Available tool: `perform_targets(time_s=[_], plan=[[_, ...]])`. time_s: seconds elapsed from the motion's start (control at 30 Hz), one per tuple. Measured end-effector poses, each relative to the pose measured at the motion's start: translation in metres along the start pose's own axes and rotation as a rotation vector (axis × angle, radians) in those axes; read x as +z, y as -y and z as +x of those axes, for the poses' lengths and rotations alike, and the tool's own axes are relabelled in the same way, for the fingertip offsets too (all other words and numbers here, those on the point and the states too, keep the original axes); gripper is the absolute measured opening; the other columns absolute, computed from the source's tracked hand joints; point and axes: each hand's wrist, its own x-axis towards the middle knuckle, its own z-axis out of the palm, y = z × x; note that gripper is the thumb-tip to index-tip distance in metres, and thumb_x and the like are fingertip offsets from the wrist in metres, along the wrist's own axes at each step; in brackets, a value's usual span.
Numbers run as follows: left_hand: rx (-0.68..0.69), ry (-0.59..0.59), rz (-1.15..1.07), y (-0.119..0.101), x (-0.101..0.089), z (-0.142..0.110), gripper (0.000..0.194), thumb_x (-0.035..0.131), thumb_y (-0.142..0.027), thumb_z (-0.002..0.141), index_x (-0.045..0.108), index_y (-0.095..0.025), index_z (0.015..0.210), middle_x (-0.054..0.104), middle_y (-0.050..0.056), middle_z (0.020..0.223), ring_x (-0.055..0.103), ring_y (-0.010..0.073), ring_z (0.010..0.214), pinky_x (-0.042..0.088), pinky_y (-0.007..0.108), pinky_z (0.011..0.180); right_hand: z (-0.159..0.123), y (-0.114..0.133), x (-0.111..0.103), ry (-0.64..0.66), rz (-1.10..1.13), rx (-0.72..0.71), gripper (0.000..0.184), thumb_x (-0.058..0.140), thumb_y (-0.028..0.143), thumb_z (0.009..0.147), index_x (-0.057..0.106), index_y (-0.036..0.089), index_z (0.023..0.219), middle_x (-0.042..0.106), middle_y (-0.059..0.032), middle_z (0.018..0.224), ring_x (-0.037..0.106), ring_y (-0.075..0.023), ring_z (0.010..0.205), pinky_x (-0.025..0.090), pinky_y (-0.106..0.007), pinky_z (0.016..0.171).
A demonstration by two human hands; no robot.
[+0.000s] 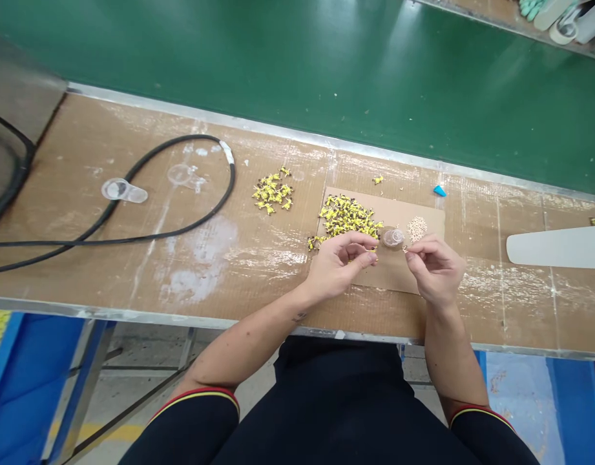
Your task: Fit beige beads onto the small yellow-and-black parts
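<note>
My left hand (343, 261) is closed in a pinch, with bits of a small yellow-and-black figure (373, 250) showing between thumb and fingertips. To its right, my right hand (435, 268) pinches a tiny pale piece (405, 249) at its fingertips. Between the hands stands a small clear round container (393, 237); its contents are hard to make out. Just beyond my left hand lies a heap of yellow-and-black figures (348, 215). A small pile of tiny pale pieces (417, 228) sits beyond my right hand. Both heaps rest on a cardboard sheet (391, 279).
Another cluster of yellow figures (272, 191) lies left of the sheet. A black cable (190, 227) loops across the left side, near a clear plastic scoop (124, 190). At right, a white blade-shaped object (559, 247) juts in. Behind runs a green belt surface (297, 71).
</note>
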Motion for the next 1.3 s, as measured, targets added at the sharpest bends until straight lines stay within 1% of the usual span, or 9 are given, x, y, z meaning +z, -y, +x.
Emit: perform_targets(time_s=[0.07, 0.23, 0.37, 0.5, 0.63, 0.77, 0.9, 1.03, 1.3], plan=[[-0.041, 0.009, -0.008, 0.001, 0.003, -0.003, 0.025, 0.083, -0.034, 0.084, 0.073, -0.018, 0.100, 0.071, 0.002, 0.077, 0.072, 0.0141, 0.070, 0.059, 0.026, 0.065, -0.004, 0.003, 0.003, 0.009, 0.022, -0.005, 0.007, 0.073, 0.019, 0.085, 0.075, 0.025, 0.082, 0.062, -0.0001, 0.069, 0.053, -0.0149, 0.060, 0.041, -0.030, 0.053], [-0.079, 0.015, -0.038, 0.002, 0.007, -0.004, 0.024, 0.084, -0.036, 0.081, 0.074, -0.017, 0.093, 0.074, 0.004, 0.081, 0.075, 0.0156, 0.074, 0.060, 0.026, 0.067, -0.008, 0.009, 0.008, 0.042, 0.053, -0.025, 0.007, 0.072, 0.021, 0.085, 0.073, 0.026, 0.080, 0.064, -0.0009, 0.069, 0.054, -0.0157, 0.060, 0.041, -0.031, 0.051], [-0.080, 0.024, -0.025, 0.002, 0.007, -0.003, 0.024, 0.086, -0.036, 0.080, 0.077, -0.016, 0.091, 0.075, 0.003, 0.078, 0.069, 0.0115, 0.067, 0.059, 0.024, 0.064, -0.007, 0.013, 0.011, 0.072, 0.102, -0.065, 0.009, 0.071, 0.017, 0.085, 0.073, 0.026, 0.082, 0.065, -0.0001, 0.070, 0.053, -0.0148, 0.059, 0.041, -0.030, 0.051], [-0.096, 0.030, -0.029, 0.000, 0.007, -0.003, 0.030, 0.087, -0.041, 0.078, 0.077, -0.016, 0.090, 0.074, 0.002, 0.074, 0.066, 0.0109, 0.063, 0.060, 0.025, 0.063, -0.008, 0.014, 0.014, 0.103, 0.122, -0.058, 0.009, 0.069, 0.018, 0.088, 0.070, 0.025, 0.082, 0.065, -0.0006, 0.073, 0.057, -0.0162, 0.064, 0.047, -0.032, 0.058], [-0.090, 0.034, -0.057, 0.001, 0.007, -0.002, 0.036, 0.087, -0.045, 0.079, 0.073, -0.016, 0.095, 0.076, 0.004, 0.079, 0.070, 0.0118, 0.065, 0.062, 0.025, 0.066, -0.009, 0.011, 0.017, 0.137, 0.180, -0.040, 0.008, 0.066, 0.021, 0.091, 0.067, 0.026, 0.084, 0.065, -0.0017, 0.076, 0.063, -0.0192, 0.074, 0.053, -0.036, 0.067], [-0.084, 0.037, -0.055, 0.002, 0.006, -0.002, 0.036, 0.086, -0.045, 0.080, 0.071, -0.017, 0.097, 0.077, 0.004, 0.081, 0.072, 0.0132, 0.068, 0.062, 0.026, 0.068, -0.010, 0.010, 0.019, 0.173, 0.215, -0.027, 0.007, 0.065, 0.022, 0.093, 0.066, 0.026, 0.087, 0.066, -0.0024, 0.080, 0.065, -0.0199, 0.077, 0.055, -0.037, 0.070], [-0.084, 0.039, -0.080, 0.001, 0.006, -0.002, 0.035, 0.087, -0.044, 0.080, 0.071, -0.017, 0.097, 0.076, 0.002, 0.078, 0.071, 0.0123, 0.066, 0.061, 0.024, 0.066, -0.011, 0.011, 0.020, 0.198, 0.245, -0.028, 0.007, 0.063, 0.021, 0.095, 0.066, 0.026, 0.091, 0.067, -0.0024, 0.083, 0.065, -0.0192, 0.078, 0.055, -0.035, 0.070], [-0.096, 0.024, -0.074, -0.001, 0.007, -0.002, 0.038, 0.088, -0.046, 0.078, 0.070, -0.017, 0.095, 0.075, 0.002, 0.075, 0.070, 0.0117, 0.064, 0.060, 0.023, 0.064, -0.012, 0.010, 0.021, 0.204, 0.225, -0.004, 0.005, 0.063, 0.026, 0.097, 0.065, 0.026, 0.092, 0.067, -0.0030, 0.084, 0.065, -0.0200, 0.079, 0.055, -0.036, 0.070], [-0.078, 0.028, -0.052, -0.002, 0.006, -0.003, 0.036, 0.087, -0.044, 0.080, 0.070, -0.017, 0.096, 0.074, 0.001, 0.074, 0.069, 0.0106, 0.062, 0.058, 0.021, 0.062, -0.009, 0.012, 0.020, 0.220, 0.253, -0.048, 0.008, 0.062, 0.020, 0.097, 0.066, 0.027, 0.096, 0.067, -0.0023, 0.086, 0.064, -0.0189, 0.079, 0.053, -0.034, 0.069]])
